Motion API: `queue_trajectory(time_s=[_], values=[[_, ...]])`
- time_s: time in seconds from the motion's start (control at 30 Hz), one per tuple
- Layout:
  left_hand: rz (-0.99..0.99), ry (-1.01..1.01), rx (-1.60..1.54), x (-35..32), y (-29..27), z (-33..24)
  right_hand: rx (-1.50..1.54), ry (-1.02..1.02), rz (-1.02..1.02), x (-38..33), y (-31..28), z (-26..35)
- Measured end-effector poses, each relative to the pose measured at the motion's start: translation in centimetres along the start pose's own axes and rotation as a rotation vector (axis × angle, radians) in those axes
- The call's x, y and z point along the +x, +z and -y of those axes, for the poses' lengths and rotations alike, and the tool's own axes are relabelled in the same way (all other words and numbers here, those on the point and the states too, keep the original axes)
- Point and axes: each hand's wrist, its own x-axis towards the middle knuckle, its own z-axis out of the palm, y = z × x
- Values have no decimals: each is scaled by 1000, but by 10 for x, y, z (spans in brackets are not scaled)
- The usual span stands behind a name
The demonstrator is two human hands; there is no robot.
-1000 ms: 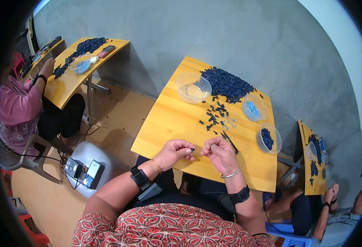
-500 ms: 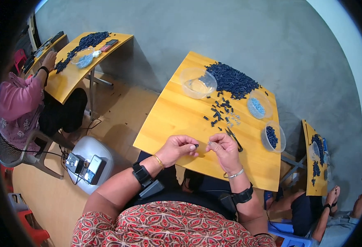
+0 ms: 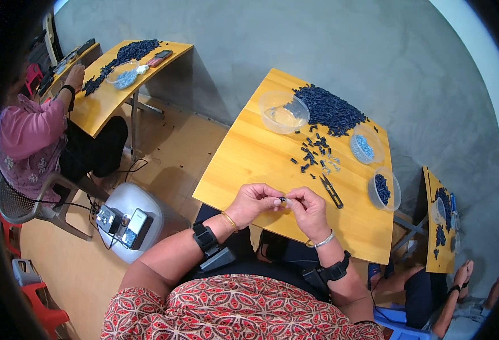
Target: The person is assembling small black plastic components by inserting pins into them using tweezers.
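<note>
My left hand (image 3: 252, 205) pinches a small dark plastic piece (image 3: 283, 200) between thumb and fingers, over the near edge of the yellow wooden table (image 3: 226, 175). Right beside it, my right hand (image 3: 310, 211) is closed in a pinch, its fingertips meeting the same piece; whatever tiny part it may hold is hidden. Black thread snips (image 3: 331, 191) lie just beyond my right hand. Several loose dark pieces (image 3: 309, 153) and small clear pieces (image 3: 332, 164) are scattered farther back, in front of a large dark heap (image 3: 328, 110).
A clear bowl (image 3: 283, 122) stands left of the heap. To the right are a bowl of light blue pieces (image 3: 362, 147) and a bowl of dark pieces (image 3: 383, 190). People sit at tables on both sides; a grey bin (image 3: 170, 212) carries devices and cables.
My hands have come together: the right fingertips now touch the dark piece in my left hand, where a gap was before. The view has shifted slightly.
</note>
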Motion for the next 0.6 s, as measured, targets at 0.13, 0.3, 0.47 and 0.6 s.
queue_trajectory(time_s=[0.13, 0.3, 0.47, 0.6], values=[[-5, 5, 0, 0, -1, 2, -52, -22, 4, 1, 0, 4], [-21, 32, 18, -1, 1, 3, -272, -181, 9, 1, 0, 13], [-23, 35, 114, -4, 3, -2, -351, -254, 44, 2, -1, 21], [12, 35, 145, -2, 1, -3, -329, -178, 103, 4, -2, 23]])
